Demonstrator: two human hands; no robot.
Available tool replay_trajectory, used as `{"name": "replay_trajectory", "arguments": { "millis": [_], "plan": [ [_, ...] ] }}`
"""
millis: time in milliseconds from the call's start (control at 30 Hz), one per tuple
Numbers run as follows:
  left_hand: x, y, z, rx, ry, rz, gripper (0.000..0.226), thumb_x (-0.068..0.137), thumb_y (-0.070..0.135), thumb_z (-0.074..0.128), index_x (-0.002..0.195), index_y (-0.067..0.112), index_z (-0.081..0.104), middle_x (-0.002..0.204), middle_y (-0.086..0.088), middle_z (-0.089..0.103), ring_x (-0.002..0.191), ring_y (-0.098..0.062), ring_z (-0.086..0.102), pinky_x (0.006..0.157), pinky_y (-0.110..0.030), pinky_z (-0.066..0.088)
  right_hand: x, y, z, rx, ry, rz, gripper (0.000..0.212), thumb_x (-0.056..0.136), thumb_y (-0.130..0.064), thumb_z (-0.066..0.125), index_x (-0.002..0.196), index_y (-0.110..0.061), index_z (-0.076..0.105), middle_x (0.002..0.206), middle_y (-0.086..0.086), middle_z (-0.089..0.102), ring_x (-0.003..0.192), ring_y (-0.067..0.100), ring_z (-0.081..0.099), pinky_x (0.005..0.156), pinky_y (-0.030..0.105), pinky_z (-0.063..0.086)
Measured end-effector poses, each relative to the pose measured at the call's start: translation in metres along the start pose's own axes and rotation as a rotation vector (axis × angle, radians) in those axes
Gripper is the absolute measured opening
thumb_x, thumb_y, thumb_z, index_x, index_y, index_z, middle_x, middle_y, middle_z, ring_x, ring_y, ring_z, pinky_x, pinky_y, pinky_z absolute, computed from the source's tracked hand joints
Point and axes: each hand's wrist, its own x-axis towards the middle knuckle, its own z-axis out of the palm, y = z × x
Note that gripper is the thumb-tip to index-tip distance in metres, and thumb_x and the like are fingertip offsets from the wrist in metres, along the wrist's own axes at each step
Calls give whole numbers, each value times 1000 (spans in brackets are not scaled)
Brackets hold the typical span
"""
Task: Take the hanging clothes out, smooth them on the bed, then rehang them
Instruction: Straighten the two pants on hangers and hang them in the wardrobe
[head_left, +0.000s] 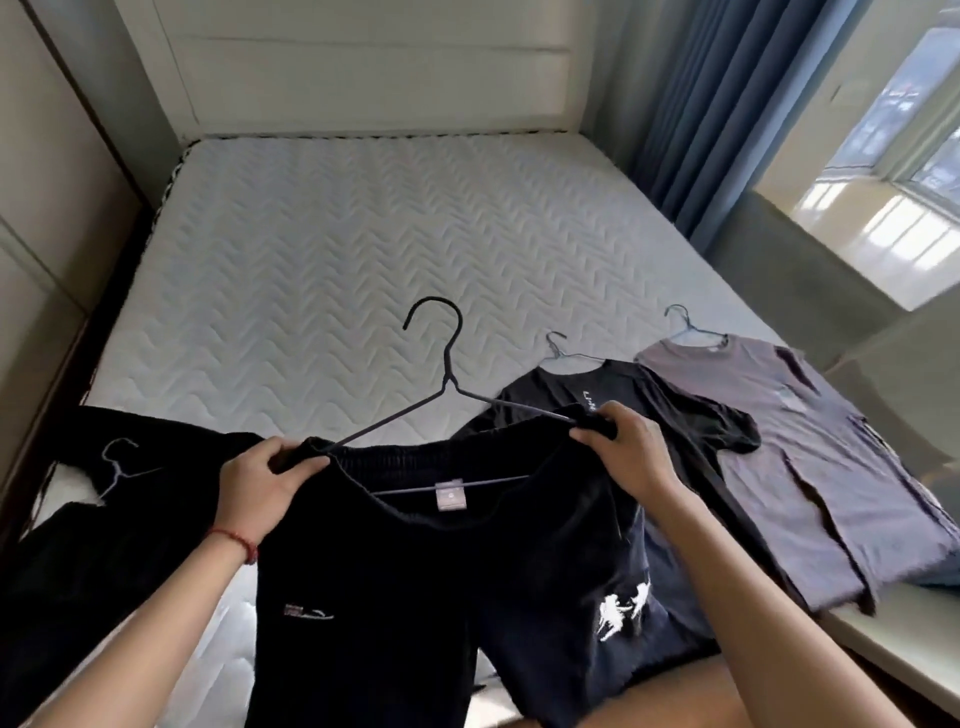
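My left hand and right hand each grip an end of the black hanger, keeping the black shorts spread flat above the bed's near edge.

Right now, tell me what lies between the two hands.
In the head view, the black garment's waistband and the black hanger's bar span from left hand to right hand.

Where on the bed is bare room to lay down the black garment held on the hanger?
The white quilted mattress is bare from the headboard down to the black wire hanger. The near edge is crowded: a black garment left, a black T-shirt and a grey T-shirt right.
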Motion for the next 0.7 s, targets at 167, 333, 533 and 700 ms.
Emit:
{"name": "replay_trajectory", "arguments": {
  "millis": [167,333,533,700],
  "plan": [
    [78,2,17,64,45,-68,29,72,20,76,91,-1,68,94,-17,69,91,-29,62,74,-11,39,94,-14,34,32,-94,-11,28,84,-20,64,110,-10,61,107,9,66,106,27,58,84,30,39],
    [152,0,44,102,71,-80,32,75,20,73,98,-1,66,104,-20,68,101,-33,61,84,-26,38,174,-18,67,39,-180,-19,31,87,-11,58,118,-8,57,114,13,64,109,29,56,85,28,38],
    [220,-33,102,182,70,-97,34,81,22,67,106,-2,63,110,-23,62,106,-36,57,93,-35,41,256,7,133,32,-164,20,30,89,-16,55,118,-11,57,118,14,61,111,31,54,87,34,42],
    [213,-79,159,331,32,-225,40,85,25,59,119,5,56,124,-24,53,120,-38,46,101,-46,39,280,54,191,-111,-252,126,51,91,-35,51,136,-11,41,138,17,44,128,34,40,102,45,35]
  ]
}}
